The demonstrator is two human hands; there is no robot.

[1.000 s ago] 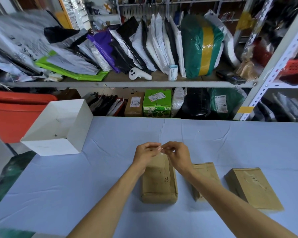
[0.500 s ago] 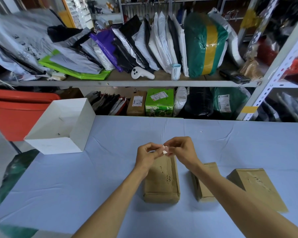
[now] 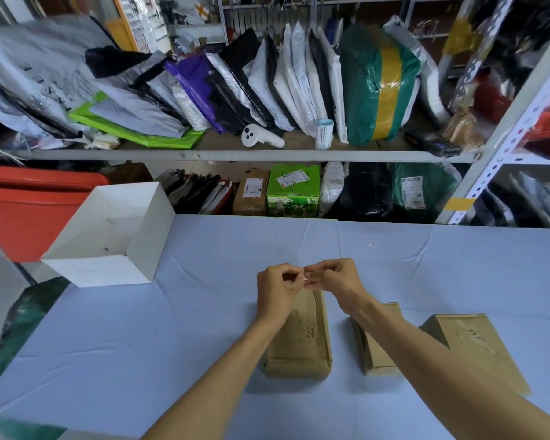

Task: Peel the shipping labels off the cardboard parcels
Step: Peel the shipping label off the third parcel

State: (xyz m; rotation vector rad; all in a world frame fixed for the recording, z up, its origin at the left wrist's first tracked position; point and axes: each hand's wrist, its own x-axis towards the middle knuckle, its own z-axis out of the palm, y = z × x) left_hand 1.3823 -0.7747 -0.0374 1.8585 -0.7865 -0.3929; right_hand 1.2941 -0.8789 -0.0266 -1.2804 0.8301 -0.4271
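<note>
Pinching w/ both hands at centre frame: the left hand (image 3: 278,290) and right hand (image 3: 342,282) meet fingertip to fingertip. Each grip is narrow, closed on a small white scrap (image 3: 305,276) between them. I can't tell if it's label paper, too small.

The hands sit above the far end of the first parcel (image 3: 299,341), brown cardboard, flat on the blue-cloth surface (image 3: 140,344), lower centre, faint marks on top. The second parcel (image 3: 373,350) is just right of it, partly behind the right forearm. The third parcel (image 3: 472,347) is further right, lower right of frame, apart from the others.

An open white box (image 3: 102,269) sits mid left on the surface, w/ a red bin (image 3: 29,211) behind it at left edge. A shelf (image 3: 235,154) runs across the upper frame, w/ a green bundle (image 3: 359,87) at upper right and a white controller (image 3: 261,139) near centre.
</note>
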